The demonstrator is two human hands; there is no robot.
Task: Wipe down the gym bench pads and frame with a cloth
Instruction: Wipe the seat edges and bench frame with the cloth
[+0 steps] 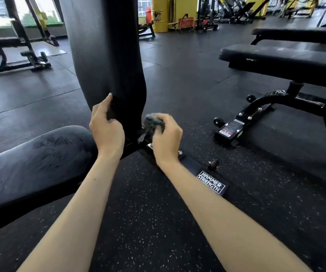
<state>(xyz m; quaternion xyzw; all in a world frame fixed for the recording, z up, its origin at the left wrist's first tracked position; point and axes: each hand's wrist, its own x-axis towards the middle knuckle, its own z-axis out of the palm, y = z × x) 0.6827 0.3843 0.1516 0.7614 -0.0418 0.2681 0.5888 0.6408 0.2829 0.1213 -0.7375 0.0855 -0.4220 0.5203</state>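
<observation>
Leftward of the upright back pad (pixel 107 46) lies the seat pad (pixel 36 158), streaked with smears. At the back pad's lower left edge my left hand (pixel 107 130) braces it, one finger straight up, the others curled on the edge. Just right of its foot, my right hand (pixel 167 138) holds the grey cloth (pixel 153 122) bunched tight against the hinge. I judge I'm on the frame joint. Next I need to draw the cloth along the frame rail (pixel 211 182), which runs rightward from the pad.
</observation>
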